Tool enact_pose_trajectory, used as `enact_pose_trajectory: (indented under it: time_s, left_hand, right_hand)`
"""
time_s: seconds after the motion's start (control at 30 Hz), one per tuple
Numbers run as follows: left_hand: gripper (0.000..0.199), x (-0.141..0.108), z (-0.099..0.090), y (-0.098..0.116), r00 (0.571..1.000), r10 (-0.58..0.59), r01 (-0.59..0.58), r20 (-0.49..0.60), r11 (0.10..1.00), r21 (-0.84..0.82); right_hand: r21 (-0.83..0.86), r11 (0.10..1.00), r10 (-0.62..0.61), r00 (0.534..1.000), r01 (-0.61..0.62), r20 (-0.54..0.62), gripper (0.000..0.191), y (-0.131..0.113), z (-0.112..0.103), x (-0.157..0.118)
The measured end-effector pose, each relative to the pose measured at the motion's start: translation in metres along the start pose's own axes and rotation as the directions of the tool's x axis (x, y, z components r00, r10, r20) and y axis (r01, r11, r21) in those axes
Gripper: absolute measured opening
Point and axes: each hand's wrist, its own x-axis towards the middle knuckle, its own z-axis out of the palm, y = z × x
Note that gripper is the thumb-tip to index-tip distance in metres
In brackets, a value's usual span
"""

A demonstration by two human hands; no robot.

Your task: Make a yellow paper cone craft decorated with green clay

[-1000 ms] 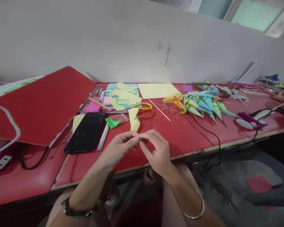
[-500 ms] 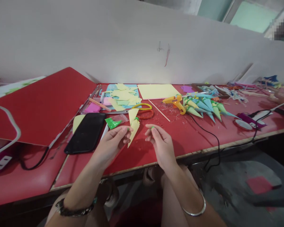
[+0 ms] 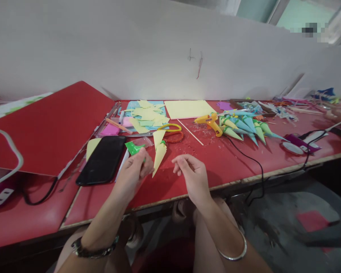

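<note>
My left hand is closed in a pinch just in front of a green clay packet; a bit of green shows at its fingertips. My right hand hovers over the red table with thumb and fingers pressed together, and whatever they hold, if anything, is too small to name. Between the hands lies a pale yellow paper cone with a green piece near its top. Behind it are scissors with yellow and orange handles. A black phone lies left of my left hand.
A yellow glue gun and a pile of blue and yellow paper cones lie to the right. Yellow paper pieces, a yellow sheet and a thin stick lie behind. A large red board leans at left. Another person's hand shows far right.
My left hand has curled its fingers further and risen slightly beside the packet. The green bit earlier visible at my right fingertips no longer shows.
</note>
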Motion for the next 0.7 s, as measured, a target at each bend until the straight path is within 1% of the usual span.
enact_pose_trajectory:
  time_s: [0.07,0.13,0.23,0.3,0.37,0.4,0.43,0.5,0.53,0.6,0.63,0.7]
  left_hand:
    - [0.039,0.0013,0.001,0.0013,0.998,-0.037,0.032,-0.051,0.995,-0.094]
    - [0.035,0.0025,0.0011,0.0015,0.995,-0.042,0.029,-0.086,0.988,-0.149]
    - [0.02,0.0034,0.0005,-0.0005,0.994,-0.004,-0.01,-0.11,0.992,-0.125]
    - [0.011,0.0036,-0.0002,-0.0025,0.99,0.0,-0.016,-0.142,0.994,-0.109]
    - [0.013,0.004,-0.0012,-0.0036,0.985,-0.015,-0.006,-0.174,0.993,-0.121]
    - [0.015,0.0042,-0.0017,-0.0037,0.983,-0.02,-0.004,-0.182,0.991,-0.134]
    - [0.014,0.0044,-0.0021,-0.0035,0.983,-0.023,-0.005,-0.181,0.988,-0.152]
    - [0.008,0.0045,-0.0024,-0.0021,0.988,-0.035,0.005,-0.15,0.98,-0.198]
    - [0.012,0.0044,-0.0023,-0.0012,0.991,-0.044,0.015,-0.127,0.976,-0.219]
    - [0.028,0.0038,-0.0015,0.0005,0.995,-0.055,0.032,-0.089,0.97,-0.24]
    - [0.034,0.0033,-0.0011,0.0011,0.996,-0.051,0.031,-0.079,0.971,-0.236]
    - [0.04,0.0024,-0.0006,0.0016,0.996,-0.032,0.015,-0.082,0.979,-0.201]
  right_hand:
    - [0.052,0.998,0.019,1.0,-0.019,0.005,0.01,0.0009,0.0005,0.0005]
    - [0.131,0.99,0.057,0.998,-0.057,0.006,0.014,0.0017,0.001,0.0011]
    - [0.215,0.971,0.101,0.995,-0.104,0.022,0.013,0.0022,0.001,0.0019]
    - [0.206,0.973,0.099,0.995,-0.104,0.033,0.014,0.0023,0.0005,0.002]
    - [0.16,0.984,0.078,0.997,-0.08,0.019,0.013,0.0025,0.0002,0.002]
    - [0.136,0.988,0.07,0.997,-0.071,0.008,0.01,0.0027,0.0002,0.002]
    - [0.118,0.991,0.066,0.998,-0.066,-0.002,0.005,0.0029,0.0004,0.0021]
    - [0.12,0.99,0.071,0.997,-0.07,-0.004,0.008,0.0031,0.0008,0.0022]
    - [0.136,0.988,0.079,0.997,-0.079,0.007,0.01,0.0032,0.001,0.0022]
    - [0.176,0.98,0.09,0.995,-0.094,0.032,0.01,0.0033,0.0008,0.0022]
    - [0.19,0.977,0.091,0.995,-0.097,0.041,0.013,0.0033,0.0005,0.0021]
    - [0.182,0.98,0.081,0.996,-0.086,0.034,0.016,0.0032,-0.0002,0.0021]
